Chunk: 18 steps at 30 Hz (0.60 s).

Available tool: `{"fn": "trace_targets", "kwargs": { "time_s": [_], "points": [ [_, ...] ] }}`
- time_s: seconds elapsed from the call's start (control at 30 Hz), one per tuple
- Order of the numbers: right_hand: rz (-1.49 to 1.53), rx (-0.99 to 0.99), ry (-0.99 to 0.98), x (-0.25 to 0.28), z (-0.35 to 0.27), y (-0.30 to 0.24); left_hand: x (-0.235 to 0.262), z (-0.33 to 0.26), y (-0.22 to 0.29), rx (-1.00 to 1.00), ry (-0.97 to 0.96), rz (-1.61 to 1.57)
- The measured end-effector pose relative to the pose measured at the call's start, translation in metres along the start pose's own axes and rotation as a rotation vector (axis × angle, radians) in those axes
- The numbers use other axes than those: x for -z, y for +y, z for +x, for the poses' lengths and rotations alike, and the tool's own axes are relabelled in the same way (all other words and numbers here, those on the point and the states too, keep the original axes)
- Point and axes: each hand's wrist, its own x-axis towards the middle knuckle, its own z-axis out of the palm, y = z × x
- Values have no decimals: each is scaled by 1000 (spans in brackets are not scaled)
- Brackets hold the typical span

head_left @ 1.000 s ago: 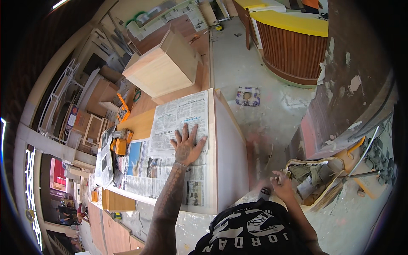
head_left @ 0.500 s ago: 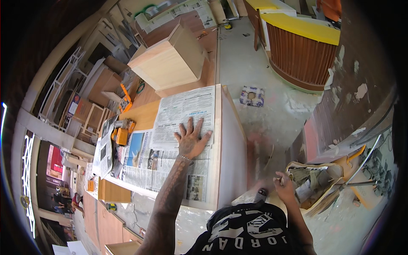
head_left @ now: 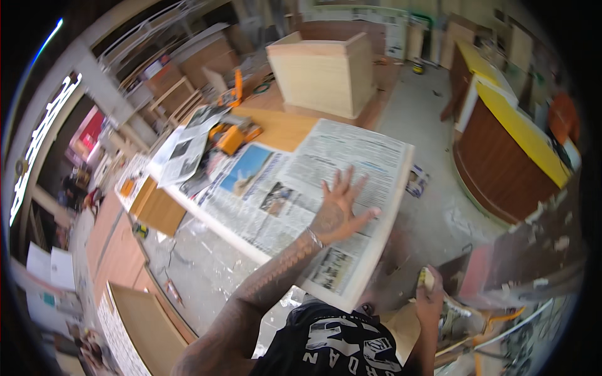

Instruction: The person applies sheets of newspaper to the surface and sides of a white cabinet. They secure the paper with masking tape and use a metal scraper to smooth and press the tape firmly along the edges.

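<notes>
left hand (head_left: 338, 210) spread flat on crinkled newspaper (head_left: 295, 194) covering a pale board; right hand (head_left: 429, 297) grips something small, unclear.

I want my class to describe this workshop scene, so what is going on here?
A person leans over a white board covered with spread newspapers. The left hand lies flat, fingers spread, on the paper near the board's right edge. The right hand hangs low beside the board, closed on a small pale object I cannot identify. An open plywood box and an orange power tool sit further back on the bench.
</notes>
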Motion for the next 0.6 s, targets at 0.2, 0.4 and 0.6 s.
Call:
{"fn": "trace_targets", "kwargs": {
  "time_s": [0.2, 0.4, 0.6],
  "points": [
    [-180, 100, -66, -70, 13, -119, 63, -102, -31, -79, -13, -338],
    [-458, 737, -198, -174, 38, -173, 88, -161, -88, 42, 155, -396],
    [-582, 775, -509, -258, 33, -174, 100, -171, -124, 115, 340, -409]
  ]
}}
